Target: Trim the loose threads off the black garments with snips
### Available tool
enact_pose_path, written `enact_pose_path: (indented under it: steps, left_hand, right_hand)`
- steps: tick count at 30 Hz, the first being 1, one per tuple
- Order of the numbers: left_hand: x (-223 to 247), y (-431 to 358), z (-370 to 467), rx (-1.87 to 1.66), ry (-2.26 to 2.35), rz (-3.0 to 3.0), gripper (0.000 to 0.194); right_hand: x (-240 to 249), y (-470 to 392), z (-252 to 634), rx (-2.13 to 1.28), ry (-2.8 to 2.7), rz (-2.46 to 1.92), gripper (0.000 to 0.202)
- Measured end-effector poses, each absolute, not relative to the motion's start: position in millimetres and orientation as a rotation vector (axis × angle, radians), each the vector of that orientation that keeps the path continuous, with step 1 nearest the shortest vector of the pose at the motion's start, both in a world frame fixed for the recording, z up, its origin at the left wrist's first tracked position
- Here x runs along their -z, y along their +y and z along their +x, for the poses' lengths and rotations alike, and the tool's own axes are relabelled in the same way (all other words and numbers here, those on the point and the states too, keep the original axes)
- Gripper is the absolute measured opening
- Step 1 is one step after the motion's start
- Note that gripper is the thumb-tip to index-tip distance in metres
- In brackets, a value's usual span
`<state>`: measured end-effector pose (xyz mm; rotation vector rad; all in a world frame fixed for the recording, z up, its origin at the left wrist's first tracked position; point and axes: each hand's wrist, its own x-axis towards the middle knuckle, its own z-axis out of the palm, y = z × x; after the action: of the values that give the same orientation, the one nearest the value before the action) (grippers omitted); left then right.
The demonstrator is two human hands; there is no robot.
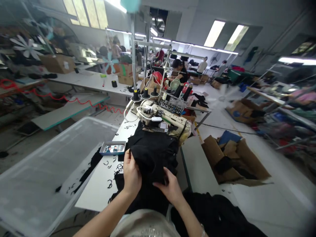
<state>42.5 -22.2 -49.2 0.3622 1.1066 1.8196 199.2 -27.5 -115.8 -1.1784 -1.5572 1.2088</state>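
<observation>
A piece of black fabric (150, 158) is lifted toward me in front of the sewing machine (168, 115). My left hand (132, 174) is closed on its left edge, thumb and fingers pinching the cloth. On the right side, my right hand (171, 187) grips the lower part of the same cloth, its thumb pointing left across it. More black cloth lies beneath it, running up to the machine and down to my lap. A phone (115, 148) showing a picture rests in a shallow box (102, 152) left of my left hand.
Black thread scraps (110, 183) are scattered over the white tabletop (92, 192). A big translucent bin (49, 164) stands at left. Thread cones (135, 95) rise behind the machine. An open carton (237, 161) is on the floor at right, near a heap of black cloth (212, 214). People work farther back.
</observation>
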Motion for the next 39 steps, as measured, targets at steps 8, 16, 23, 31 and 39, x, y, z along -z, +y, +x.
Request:
enact_pose_path:
  steps: [8, 16, 23, 31, 39]
  left_hand:
    - [65.5, -18.5, 29.5, -1.771, 0.994, 0.332, 0.018]
    - [80.9, -20.2, 1.9, -1.522, 0.931, 0.603, 0.029]
    - [54.2, -14.6, 5.0, -1.267, 1.229, 1.776, 0.057]
    - [52.4, -13.5, 25.0, -0.985, 1.274, 2.11, 0.01]
    - [45.8, -17.3, 18.1, -1.143, 1.24, 1.817, 0.003]
  right_hand:
    - [131.1, -19.4, 215.3, -1.257, -1.046, -1.239, 0.025]
    - [83.8, -12.2, 227.2, -1.118, -1.118, -1.202, 0.023]
    - [56.7, -24.6, 211.0, -1.099, -1.725, -1.131, 0.017]
    - [83.2, -28.4, 201.9, -1.213, -1.317, -1.185, 0.017]
    - [74.8, -26.9, 202.5, -1.371, -1.073, -0.923, 0.026]
